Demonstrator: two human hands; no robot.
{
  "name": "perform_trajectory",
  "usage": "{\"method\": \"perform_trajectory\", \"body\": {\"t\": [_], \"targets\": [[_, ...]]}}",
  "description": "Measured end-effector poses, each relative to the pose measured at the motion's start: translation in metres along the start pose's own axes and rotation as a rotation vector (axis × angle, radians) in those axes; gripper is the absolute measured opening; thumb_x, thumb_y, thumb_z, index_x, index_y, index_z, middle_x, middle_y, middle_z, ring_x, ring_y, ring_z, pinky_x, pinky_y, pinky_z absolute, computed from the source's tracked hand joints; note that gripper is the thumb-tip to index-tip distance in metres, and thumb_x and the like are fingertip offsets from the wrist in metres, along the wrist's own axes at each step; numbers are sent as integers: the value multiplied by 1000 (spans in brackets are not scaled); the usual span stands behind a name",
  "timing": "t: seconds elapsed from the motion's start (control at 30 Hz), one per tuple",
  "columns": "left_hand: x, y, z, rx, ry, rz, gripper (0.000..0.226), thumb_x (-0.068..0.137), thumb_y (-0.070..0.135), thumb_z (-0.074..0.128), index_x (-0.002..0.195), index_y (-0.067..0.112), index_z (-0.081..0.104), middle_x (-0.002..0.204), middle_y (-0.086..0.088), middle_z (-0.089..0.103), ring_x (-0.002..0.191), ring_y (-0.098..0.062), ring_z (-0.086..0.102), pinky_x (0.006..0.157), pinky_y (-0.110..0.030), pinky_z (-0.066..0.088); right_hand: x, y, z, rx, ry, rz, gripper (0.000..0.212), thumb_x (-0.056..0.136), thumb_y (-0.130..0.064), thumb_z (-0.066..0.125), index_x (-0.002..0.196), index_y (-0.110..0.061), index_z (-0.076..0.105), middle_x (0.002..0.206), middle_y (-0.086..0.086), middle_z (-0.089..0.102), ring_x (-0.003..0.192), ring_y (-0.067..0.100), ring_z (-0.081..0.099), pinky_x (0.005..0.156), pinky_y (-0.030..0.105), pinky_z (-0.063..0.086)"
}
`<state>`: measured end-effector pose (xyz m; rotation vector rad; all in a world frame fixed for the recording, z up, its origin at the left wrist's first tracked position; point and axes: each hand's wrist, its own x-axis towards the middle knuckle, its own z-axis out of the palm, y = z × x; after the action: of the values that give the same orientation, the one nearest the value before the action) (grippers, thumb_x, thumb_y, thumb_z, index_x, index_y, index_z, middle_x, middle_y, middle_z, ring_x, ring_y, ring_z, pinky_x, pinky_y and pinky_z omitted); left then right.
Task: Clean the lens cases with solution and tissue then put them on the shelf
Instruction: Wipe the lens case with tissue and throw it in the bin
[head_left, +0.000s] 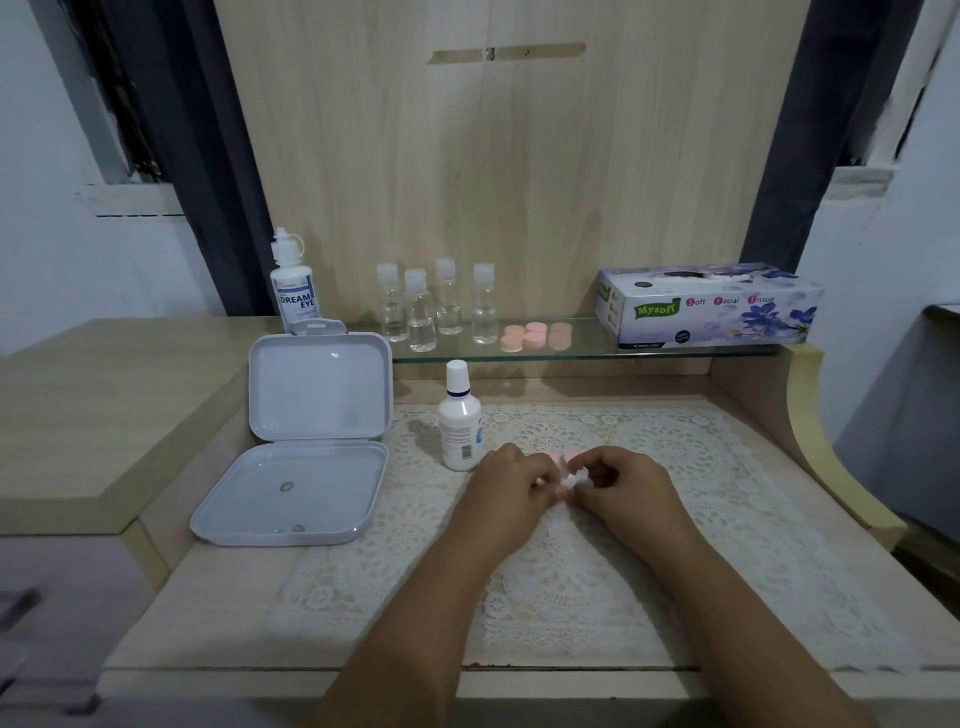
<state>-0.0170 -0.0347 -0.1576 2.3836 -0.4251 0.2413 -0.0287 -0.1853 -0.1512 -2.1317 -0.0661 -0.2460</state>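
Pink case (558, 458), just right of the bottle (459, 427), is held steady by the left hand (511, 480) so the right hand (621, 480), pinching tissue (574, 479), can wipe it.

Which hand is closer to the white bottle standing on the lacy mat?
The left hand. It sits just beside the white bottle, nearly touching its base. The right hand is farther off, on the other side of the left hand.
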Motion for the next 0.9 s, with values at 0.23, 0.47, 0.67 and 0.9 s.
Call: {"method": "perform_trajectory", "body": {"t": [0.23,0.47,0.67,0.9], "targets": [[-2,0,-6,-223,136,-98,7,97,24,49,92,19,50,86,5,55,79,-11,52,68,-29,44,0,2,0,-2,34,7,23,80,-15,72,103,-20,71,91,-14,66,81,-5,59,60,5,38],[-2,-5,-4,-320,121,-68,28,95,4,41,99,16,66,106,-1,58,93,-15,56,85,-31,51,0,4,0,75,59,22,20,83,-18,71,102,-20,71,82,-10,64,72,-1,58,58,8,37],[-2,-5,-6,-337,149,-113,33,94,2,42,120,13,59,122,0,53,110,-8,48,92,-14,34,-1,-1,1,484,170,180,8,88,-16,65,87,-14,73,89,2,71,86,17,67,72,29,57],[-4,0,-11,-453,183,-223,25,88,7,60,111,14,66,105,0,66,94,-16,62,85,-33,52,7,0,-12,456,181,233,13,87,-14,63,79,-13,73,80,3,70,79,17,62,74,31,49]]}}
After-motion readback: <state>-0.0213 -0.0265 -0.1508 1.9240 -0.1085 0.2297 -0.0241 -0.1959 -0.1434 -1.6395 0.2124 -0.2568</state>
